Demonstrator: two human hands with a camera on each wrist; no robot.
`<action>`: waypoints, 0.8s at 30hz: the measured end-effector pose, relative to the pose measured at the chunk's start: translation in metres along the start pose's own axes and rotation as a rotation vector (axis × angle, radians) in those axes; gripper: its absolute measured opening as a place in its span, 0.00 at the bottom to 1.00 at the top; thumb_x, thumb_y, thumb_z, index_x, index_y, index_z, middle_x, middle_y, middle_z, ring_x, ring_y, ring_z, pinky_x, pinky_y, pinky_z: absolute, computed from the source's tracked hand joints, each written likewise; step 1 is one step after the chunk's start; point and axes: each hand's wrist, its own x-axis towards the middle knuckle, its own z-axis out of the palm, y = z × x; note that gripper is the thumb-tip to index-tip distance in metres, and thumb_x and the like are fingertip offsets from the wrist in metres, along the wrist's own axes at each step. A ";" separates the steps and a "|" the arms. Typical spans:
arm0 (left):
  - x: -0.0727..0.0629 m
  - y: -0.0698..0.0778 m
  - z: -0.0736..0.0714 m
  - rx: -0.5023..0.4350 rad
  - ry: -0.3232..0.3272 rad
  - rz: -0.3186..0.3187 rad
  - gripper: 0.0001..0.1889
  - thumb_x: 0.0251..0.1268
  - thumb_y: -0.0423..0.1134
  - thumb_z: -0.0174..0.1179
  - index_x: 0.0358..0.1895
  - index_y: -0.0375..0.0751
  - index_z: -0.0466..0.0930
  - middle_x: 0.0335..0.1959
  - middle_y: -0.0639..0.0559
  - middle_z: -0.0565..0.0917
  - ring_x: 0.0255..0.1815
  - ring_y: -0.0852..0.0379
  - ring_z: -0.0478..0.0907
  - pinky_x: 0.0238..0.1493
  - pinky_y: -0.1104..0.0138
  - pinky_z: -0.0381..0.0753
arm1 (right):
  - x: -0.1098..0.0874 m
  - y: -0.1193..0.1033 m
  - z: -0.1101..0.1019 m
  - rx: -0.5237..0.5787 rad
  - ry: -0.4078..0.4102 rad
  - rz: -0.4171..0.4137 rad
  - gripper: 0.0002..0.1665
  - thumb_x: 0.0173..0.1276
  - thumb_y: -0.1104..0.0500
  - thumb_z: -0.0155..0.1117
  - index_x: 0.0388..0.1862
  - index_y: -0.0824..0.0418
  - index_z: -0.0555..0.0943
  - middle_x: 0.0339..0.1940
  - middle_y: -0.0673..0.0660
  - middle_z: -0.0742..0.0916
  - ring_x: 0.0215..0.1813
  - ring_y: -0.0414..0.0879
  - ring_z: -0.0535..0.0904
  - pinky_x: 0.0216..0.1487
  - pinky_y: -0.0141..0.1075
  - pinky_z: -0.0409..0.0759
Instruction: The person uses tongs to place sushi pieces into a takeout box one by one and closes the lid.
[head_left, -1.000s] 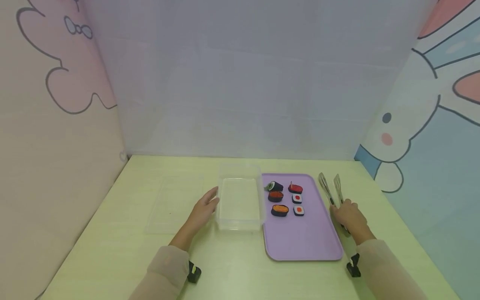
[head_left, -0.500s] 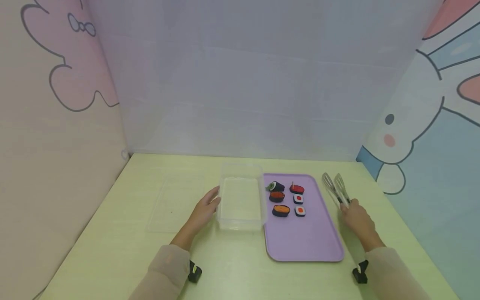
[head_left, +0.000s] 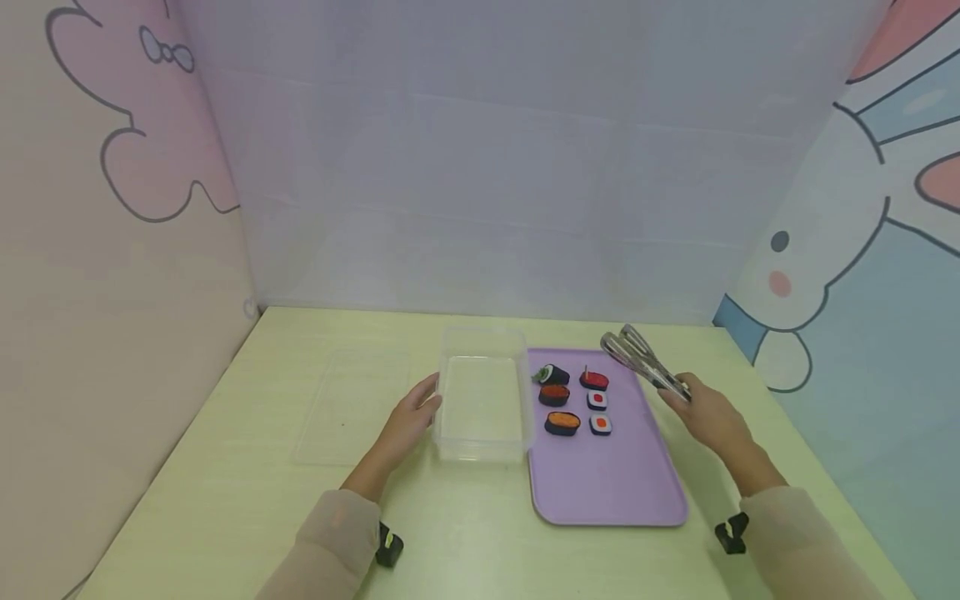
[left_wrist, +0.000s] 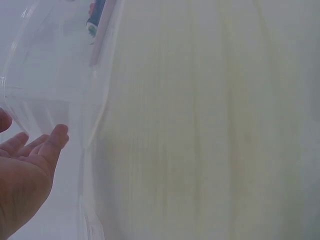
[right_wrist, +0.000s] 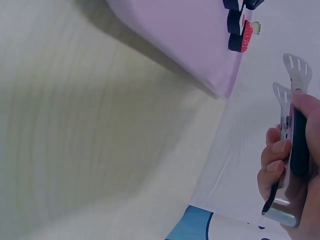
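Note:
My right hand [head_left: 708, 417] grips the dark handles of metal tongs [head_left: 637, 354]. Their slotted heads stand slightly apart, with nothing between them, above the tray's far right corner; in the right wrist view the fingers [right_wrist: 272, 172] wrap the handle. On the other side, my left hand [head_left: 405, 421] rests its fingers against the left wall of a clear plastic box [head_left: 483, 450]. Toy sushi lies on the purple tray [head_left: 607, 492]: an orange-topped piece [head_left: 562, 422], a red-topped piece [head_left: 594, 381], a dark roll with green [head_left: 553, 374] and several others.
A flat clear lid [head_left: 352, 408] lies left of the box on the pale yellow table [head_left: 465, 533]. The tray's left edge meets the box. A lilac wall [head_left: 480, 167] closes off the back, with printed panels at both sides.
My right hand has lifted the tongs from the table right of the tray and swung their heads left over the tray's far corner. The left hand and box have stayed put.

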 end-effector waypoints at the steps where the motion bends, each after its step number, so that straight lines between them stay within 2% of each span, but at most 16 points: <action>1: 0.000 0.000 0.000 -0.001 0.002 -0.001 0.27 0.78 0.41 0.46 0.76 0.43 0.56 0.75 0.42 0.59 0.71 0.40 0.61 0.65 0.50 0.67 | 0.002 -0.002 -0.001 -0.018 0.000 -0.029 0.39 0.76 0.38 0.47 0.64 0.72 0.64 0.43 0.72 0.82 0.37 0.62 0.79 0.31 0.52 0.76; 5: -0.001 0.000 0.000 -0.005 0.001 0.005 0.26 0.78 0.40 0.46 0.76 0.42 0.56 0.75 0.41 0.59 0.71 0.39 0.61 0.65 0.50 0.67 | 0.011 -0.009 -0.002 -0.081 -0.004 -0.121 0.31 0.75 0.44 0.54 0.62 0.68 0.69 0.39 0.64 0.83 0.33 0.54 0.77 0.29 0.48 0.75; 10: -0.002 0.001 0.000 -0.011 -0.009 0.012 0.27 0.79 0.40 0.45 0.76 0.40 0.54 0.75 0.39 0.57 0.71 0.37 0.60 0.65 0.48 0.66 | 0.020 -0.017 -0.003 -0.138 -0.037 -0.180 0.34 0.73 0.41 0.55 0.63 0.68 0.70 0.47 0.70 0.83 0.41 0.60 0.81 0.35 0.55 0.79; 13: -0.002 0.003 0.000 -0.004 -0.011 0.013 0.27 0.79 0.40 0.45 0.76 0.39 0.54 0.75 0.39 0.57 0.70 0.37 0.60 0.65 0.48 0.66 | 0.026 -0.020 -0.002 -0.155 -0.069 -0.207 0.34 0.73 0.41 0.56 0.63 0.66 0.71 0.48 0.69 0.83 0.44 0.61 0.81 0.37 0.56 0.79; 18: -0.002 0.003 0.001 0.008 0.003 0.003 0.27 0.78 0.41 0.46 0.76 0.41 0.56 0.74 0.42 0.60 0.70 0.39 0.62 0.65 0.50 0.68 | 0.036 -0.023 0.001 -0.166 -0.115 -0.263 0.28 0.72 0.45 0.59 0.61 0.63 0.73 0.42 0.61 0.83 0.38 0.53 0.77 0.36 0.52 0.77; 24: -0.001 0.002 0.002 0.006 0.020 -0.003 0.27 0.78 0.41 0.46 0.75 0.43 0.57 0.74 0.43 0.61 0.70 0.40 0.63 0.65 0.50 0.68 | 0.046 -0.026 0.001 -0.180 -0.150 -0.296 0.27 0.72 0.45 0.59 0.61 0.61 0.74 0.41 0.58 0.83 0.36 0.52 0.75 0.36 0.51 0.76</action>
